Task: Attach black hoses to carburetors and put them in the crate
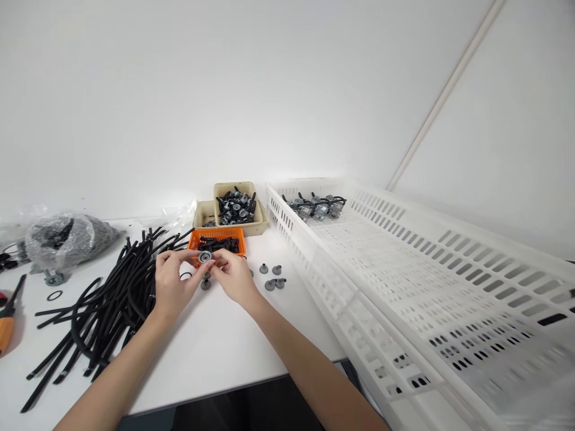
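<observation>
Between my two hands is a small round grey fitting [205, 257] with a ringed face turned up toward me. My left hand [174, 281] pinches it from the left with thumb and forefinger. From the right, the thumb and forefinger of my right hand [236, 276] close on its other edge. Just below my fingers, another grey fitting [205, 284] stands on the white table [224, 347]. Several similar grey fittings [275, 283] stand to the right of my right hand. Behind my hands sits an orange basket [192, 240] of short black pieces.
Black hoses [130, 287] lie heaped on the left, near a clear plastic bag [67, 239] of parts and an orange-handled tool [6, 326]. Beige trays [263, 227] of fittings stand at the back. A large white crate [323, 269] on the right contains hose assemblies [317, 206].
</observation>
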`<state>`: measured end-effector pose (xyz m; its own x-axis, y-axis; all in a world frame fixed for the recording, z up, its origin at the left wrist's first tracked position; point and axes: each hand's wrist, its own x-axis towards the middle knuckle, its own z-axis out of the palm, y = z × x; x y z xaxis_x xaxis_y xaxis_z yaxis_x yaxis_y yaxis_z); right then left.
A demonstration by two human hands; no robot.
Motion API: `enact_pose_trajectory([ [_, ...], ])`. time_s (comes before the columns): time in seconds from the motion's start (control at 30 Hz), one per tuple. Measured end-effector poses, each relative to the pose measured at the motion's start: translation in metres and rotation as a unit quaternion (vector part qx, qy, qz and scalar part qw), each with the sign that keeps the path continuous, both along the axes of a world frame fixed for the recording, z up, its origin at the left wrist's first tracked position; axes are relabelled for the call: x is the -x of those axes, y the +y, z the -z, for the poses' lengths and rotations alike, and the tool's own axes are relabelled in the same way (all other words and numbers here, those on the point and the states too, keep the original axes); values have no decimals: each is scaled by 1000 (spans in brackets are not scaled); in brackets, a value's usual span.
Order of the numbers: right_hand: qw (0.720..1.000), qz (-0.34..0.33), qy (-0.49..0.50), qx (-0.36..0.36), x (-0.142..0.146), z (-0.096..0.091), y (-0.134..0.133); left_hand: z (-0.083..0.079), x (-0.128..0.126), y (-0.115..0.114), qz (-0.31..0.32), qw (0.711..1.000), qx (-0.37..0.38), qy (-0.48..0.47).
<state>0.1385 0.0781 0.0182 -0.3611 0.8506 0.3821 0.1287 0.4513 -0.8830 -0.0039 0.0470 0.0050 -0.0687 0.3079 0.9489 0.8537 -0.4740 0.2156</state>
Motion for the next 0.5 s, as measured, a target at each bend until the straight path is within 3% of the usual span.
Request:
enact_pose_trajectory([
  [0.5,1000,-5,16,18,-1,3,1,2,-1,0,17,1000,-7,7],
])
